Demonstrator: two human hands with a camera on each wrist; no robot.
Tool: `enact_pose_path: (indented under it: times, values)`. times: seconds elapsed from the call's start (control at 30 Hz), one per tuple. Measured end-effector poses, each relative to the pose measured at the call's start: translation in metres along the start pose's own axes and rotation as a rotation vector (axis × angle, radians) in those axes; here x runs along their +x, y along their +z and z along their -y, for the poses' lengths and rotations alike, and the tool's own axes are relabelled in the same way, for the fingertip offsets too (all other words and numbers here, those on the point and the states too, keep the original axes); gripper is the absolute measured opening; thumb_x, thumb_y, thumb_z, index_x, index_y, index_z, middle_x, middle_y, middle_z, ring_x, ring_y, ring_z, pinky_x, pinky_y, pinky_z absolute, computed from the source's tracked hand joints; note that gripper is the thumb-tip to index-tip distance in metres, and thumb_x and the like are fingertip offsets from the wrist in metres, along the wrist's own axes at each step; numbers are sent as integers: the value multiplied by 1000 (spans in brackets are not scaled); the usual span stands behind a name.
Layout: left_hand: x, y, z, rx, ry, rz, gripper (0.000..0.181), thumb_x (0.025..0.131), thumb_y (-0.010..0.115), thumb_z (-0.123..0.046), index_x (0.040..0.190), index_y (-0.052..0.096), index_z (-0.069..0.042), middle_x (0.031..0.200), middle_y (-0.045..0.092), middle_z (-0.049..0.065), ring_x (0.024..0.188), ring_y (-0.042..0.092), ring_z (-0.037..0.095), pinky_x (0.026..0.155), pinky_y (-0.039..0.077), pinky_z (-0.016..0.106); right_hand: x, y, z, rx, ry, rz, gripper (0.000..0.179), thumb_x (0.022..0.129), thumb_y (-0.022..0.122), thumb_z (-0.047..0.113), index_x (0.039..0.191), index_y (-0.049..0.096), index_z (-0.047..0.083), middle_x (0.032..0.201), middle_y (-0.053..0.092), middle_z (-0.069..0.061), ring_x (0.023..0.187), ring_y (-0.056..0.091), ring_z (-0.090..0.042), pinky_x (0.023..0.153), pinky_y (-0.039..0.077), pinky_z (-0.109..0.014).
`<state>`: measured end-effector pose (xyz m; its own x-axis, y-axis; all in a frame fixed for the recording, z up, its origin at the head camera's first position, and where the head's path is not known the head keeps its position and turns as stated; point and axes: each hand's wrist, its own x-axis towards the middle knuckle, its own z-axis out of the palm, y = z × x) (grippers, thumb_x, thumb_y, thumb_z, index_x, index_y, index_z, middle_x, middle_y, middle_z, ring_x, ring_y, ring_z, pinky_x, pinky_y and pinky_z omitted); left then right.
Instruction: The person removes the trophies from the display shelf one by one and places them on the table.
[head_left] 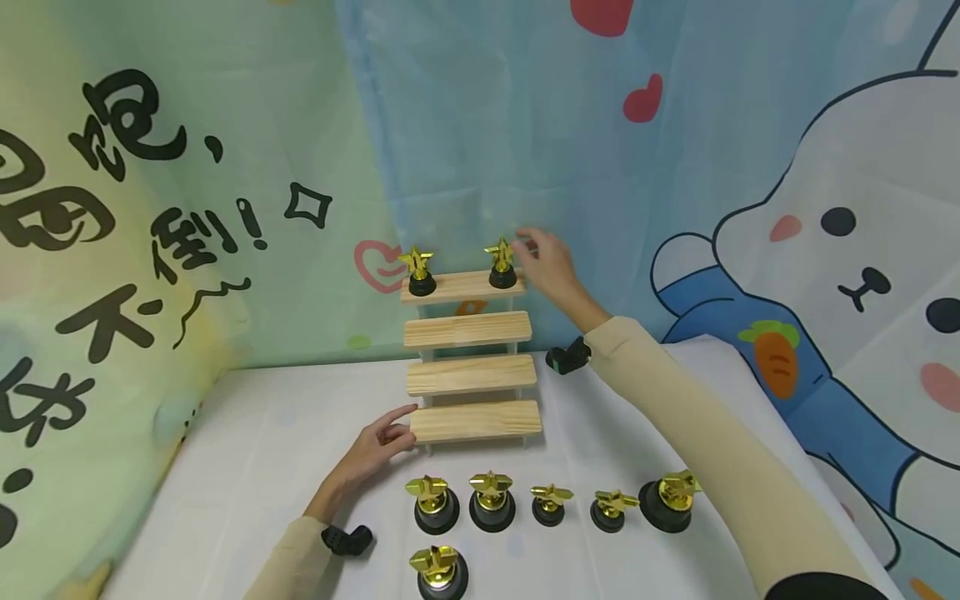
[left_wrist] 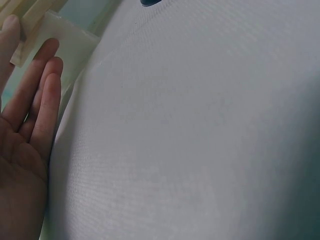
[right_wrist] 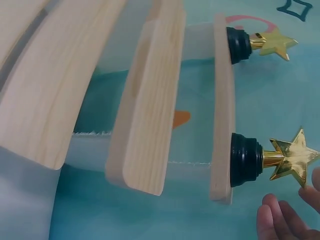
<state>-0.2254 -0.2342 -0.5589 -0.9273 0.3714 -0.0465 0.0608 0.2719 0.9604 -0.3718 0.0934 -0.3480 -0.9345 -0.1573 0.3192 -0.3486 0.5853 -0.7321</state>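
Observation:
A gold star trophy (head_left: 502, 265) with a black base stands at the right end of the top shelf of a wooden step stand (head_left: 472, 375). My right hand (head_left: 543, 262) is beside its star; in the right wrist view, fingertips (right_wrist: 272, 205) are close to the star's (right_wrist: 295, 156) lower point, loosely bent, and contact is unclear. A second star trophy (head_left: 420, 271) stands at the top shelf's left end. My left hand (head_left: 378, 446) rests against the left end of the lowest shelf (head_left: 476, 422), the visible fingers (left_wrist: 47, 105) straight beside a translucent side panel (left_wrist: 70, 37).
Several more gold trophies (head_left: 492, 502) stand on the white table (head_left: 300, 433) before the stand, with one trophy (head_left: 439, 573) nearer the front edge. A printed cloth backdrop (head_left: 480, 125) hangs behind the stand. Black wrist devices (head_left: 348, 540) are strapped to both forearms.

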Motion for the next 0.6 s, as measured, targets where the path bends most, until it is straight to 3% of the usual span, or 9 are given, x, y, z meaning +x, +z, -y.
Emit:
enact_pose_path:
  times: [0.33, 0.6]
  values:
    - [0, -2, -1, 6, -7, 2, 57, 97, 61, -24, 148, 39, -14, 117, 68, 22, 97, 66, 3, 88, 51, 20, 2, 2, 1, 13, -8, -2, 33, 103, 47, 23, 128, 60, 4, 125, 61, -18, 106, 62, -32, 94, 50, -46]
    - [0, 0, 2, -13, -2, -9, 57, 96, 62, -23, 148, 40, -14, 114, 70, 16, 97, 66, 3, 87, 52, 21, 0, 6, -1, 24, 36, 21, 32, 103, 47, 25, 127, 58, 5, 124, 60, -18, 114, 58, -33, 94, 48, -49]
